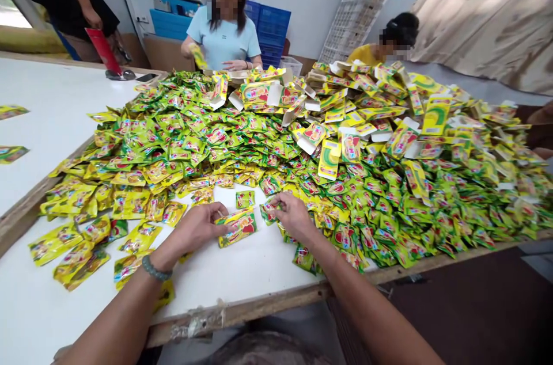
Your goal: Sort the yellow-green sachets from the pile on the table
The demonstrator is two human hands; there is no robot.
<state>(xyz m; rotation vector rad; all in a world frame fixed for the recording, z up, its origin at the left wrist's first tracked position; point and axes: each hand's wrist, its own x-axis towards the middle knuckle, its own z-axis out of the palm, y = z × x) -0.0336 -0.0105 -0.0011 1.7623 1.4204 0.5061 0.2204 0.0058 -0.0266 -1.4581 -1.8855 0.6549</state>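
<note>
My left hand [203, 224] is closed around the left end of a small yellow carton [238, 228], held low over the white table [259, 273]. To its right, my right hand [294, 216] pinches a green packet [268, 213] between thumb and fingers, close to the carton's right end. Another green packet [245, 199] lies flat on the table just beyond the carton. Yellow packets [140, 237] are scattered left of my left hand. A heap of green packets [367, 232] rises beside my right forearm.
Open, unfilled-looking cartons [259, 94] lie across the far side of the heap. A wooden edge [254, 300] borders the table in front of me. Across the table a person in a light blue shirt [224, 37] holds a yellow item; another in yellow [365, 55] sits right. Crates [272, 25] stand behind.
</note>
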